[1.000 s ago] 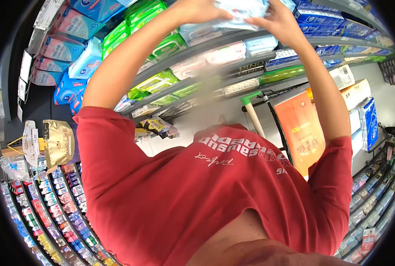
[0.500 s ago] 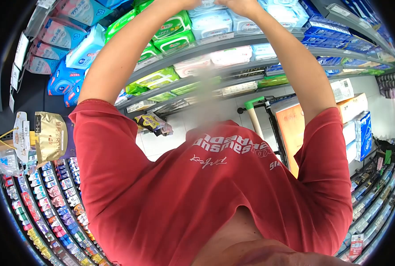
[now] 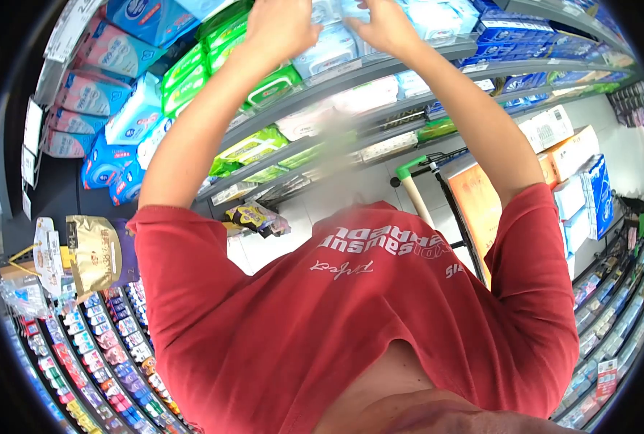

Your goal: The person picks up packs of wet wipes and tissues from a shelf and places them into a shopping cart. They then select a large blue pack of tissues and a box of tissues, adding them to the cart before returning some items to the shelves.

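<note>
My left hand point(image 3: 284, 27) is at the top edge over the shelf, between green packs point(image 3: 187, 81) and pale blue packs point(image 3: 325, 52). Its thumb stands apart, and the upper fingers are cut off by the frame. My right hand point(image 3: 384, 27) is a little to the right, over the pale blue packs. Its thumb and a finger are spread, pointing toward my left hand. Nothing held shows in either hand; whether the fingertips touch the packs is unclear. White and blue packs point(image 3: 438, 20) lie right of my right hand.
Grey shelf edges point(image 3: 401, 65) cross below my hands. Dark blue boxes point(image 3: 514, 35) stand on the right. A cart with a green-ended handle point(image 3: 412, 168) and cartons point(image 3: 474, 195) stands beside me. A gold pouch point(image 3: 94, 253) hangs at left, with racks of small goods below.
Both hands have come lower in view, and my left hand has shifted left, so more of each hand shows. The whole scene has shifted slightly with the camera.
</note>
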The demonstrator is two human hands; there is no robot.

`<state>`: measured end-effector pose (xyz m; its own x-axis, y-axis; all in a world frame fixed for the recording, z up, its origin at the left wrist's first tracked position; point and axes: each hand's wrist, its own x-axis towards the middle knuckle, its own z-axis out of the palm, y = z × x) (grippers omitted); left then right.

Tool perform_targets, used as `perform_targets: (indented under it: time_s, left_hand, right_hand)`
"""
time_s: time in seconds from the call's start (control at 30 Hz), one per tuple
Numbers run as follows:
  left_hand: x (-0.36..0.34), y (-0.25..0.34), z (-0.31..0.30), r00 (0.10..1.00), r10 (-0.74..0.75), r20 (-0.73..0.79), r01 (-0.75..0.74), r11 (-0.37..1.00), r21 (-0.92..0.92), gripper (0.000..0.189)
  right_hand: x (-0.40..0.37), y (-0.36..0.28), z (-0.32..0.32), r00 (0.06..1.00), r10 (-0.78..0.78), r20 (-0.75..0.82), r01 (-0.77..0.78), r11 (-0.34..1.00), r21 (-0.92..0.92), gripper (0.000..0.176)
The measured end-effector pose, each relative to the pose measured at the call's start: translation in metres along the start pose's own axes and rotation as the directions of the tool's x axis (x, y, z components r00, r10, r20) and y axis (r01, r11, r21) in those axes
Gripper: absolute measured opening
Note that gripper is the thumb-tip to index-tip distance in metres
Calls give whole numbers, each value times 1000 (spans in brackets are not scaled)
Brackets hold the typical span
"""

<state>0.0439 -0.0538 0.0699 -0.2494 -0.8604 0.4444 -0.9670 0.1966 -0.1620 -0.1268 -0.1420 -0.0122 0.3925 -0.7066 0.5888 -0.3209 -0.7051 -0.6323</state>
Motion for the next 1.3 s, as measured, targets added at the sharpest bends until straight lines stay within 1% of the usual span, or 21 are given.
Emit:
perform_targets:
  time_s: [0.07, 0.1, 0.17, 0.2, 0.27, 0.4, 0.47, 0.53, 0.6, 0.67, 0.87, 0.93, 0.97, 1.0, 1.03, 1.07, 1.13, 1.17, 1.2, 1.27, 1.3]
  left_hand:
    - [-13, 20, 10, 967, 160, -200, -183, 978, -102, 45]
    - [-19, 31, 11, 964, 174, -202, -198, 975, -104, 45]
    - [-30, 55, 16, 946, 262, -191, -319, 860, -398, 38]
    - [-33, 65, 23, 941, 279, -193, -335, 852, -403, 38]
    - [-39, 83, 41, 927, 354, -127, -360, 739, -569, 35]
    - [-44, 129, 74, 877, 461, -136, -428, 621, -656, 24]
    - [-45, 149, 89, 874, 485, -28, -366, 619, -695, 12]
    - [-48, 171, 105, 839, 543, -33, -384, 548, -743, 10]
    - [-50, 196, 120, 814, 580, -28, -388, 508, -769, 8]
    - [-51, 224, 128, 785, 618, 41, -299, 436, -849, 9]
    - [-45, 324, 134, 632, 775, -18, -409, 313, -857, 11]
    - [-40, 360, 121, 616, 788, -18, -332, 238, -913, 15]
    - [-39, 378, 122, 608, 793, -24, -336, 230, -913, 15]
    - [-36, 397, 126, 646, 763, -28, -241, 169, -956, 19]
    - [-34, 415, 130, 682, 731, -23, -143, 102, -984, 24]
    - [-32, 433, 134, 676, 737, -26, -143, 97, -985, 24]
    - [-26, 466, 140, 679, 694, 241, 190, 151, -970, 30]
    - [-23, 481, 140, 675, 698, 240, 191, 149, -970, 30]
    - [-19, 495, 139, 632, 683, 366, 361, 158, -919, 33]
    - [-9, 522, 137, 489, 647, 585, 659, 165, -734, 40]
    - [-7, 534, 142, 488, 645, 588, 662, 165, -731, 40]
  right_hand:
    - [-18, 7, -9, 999, -42, 24, 45, 992, -116, 54]
    - [-33, -4, -19, 1000, -6, -5, 6, 997, -79, 39]
    - [-60, -1, -33, 1000, 3, -10, -4, 995, -98, 37]
    - [-76, 3, -39, 1000, 6, -2, -6, 994, -113, 35]
    - [-109, 2, -55, 1000, 17, -25, -19, 997, -81, 28]
    - [-187, 17, -89, 963, 263, -51, -266, 961, -77, 23]
    - [-216, 7, -116, 900, 434, -34, -435, 897, -82, 23]
    - [-246, 7, -139, 846, 528, -65, -532, 836, -134, 21]
    - [-277, 14, -158, 822, 559, -112, -561, 760, -328, 18]
    - [-309, 19, -180, 776, 598, -198, -629, 715, -305, 17]
    - [-382, 12, -245, 655, 585, -478, -744, 610, -273, 13]
    - [-395, 6, -270, 590, 585, -556, -802, 500, -325, 15]
    - [-403, 10, -283, 600, 536, -594, -794, 490, -359, 17]
    - [-410, 16, -296, 593, 535, -601, -799, 483, -358, 17]
    - [-416, 21, -311, 633, 458, -624, -768, 473, -432, 19]
    - [-420, 26, -325, 671, 378, -638, -735, 455, -503, 20]
    - [-423, 40, -352, 632, 444, -635, -773, 422, -474, 25]
    - [-424, 55, -365, 644, 389, -658, -762, 404, -507, 26]
    - [-425, 69, -376, 656, 334, -677, -751, 383, -538, 28]
    - [-422, 97, -399, 658, 393, -642, -752, 382, -537, 32]
    - [-419, 109, -407, 660, 450, -601, -751, 387, -535, 37]
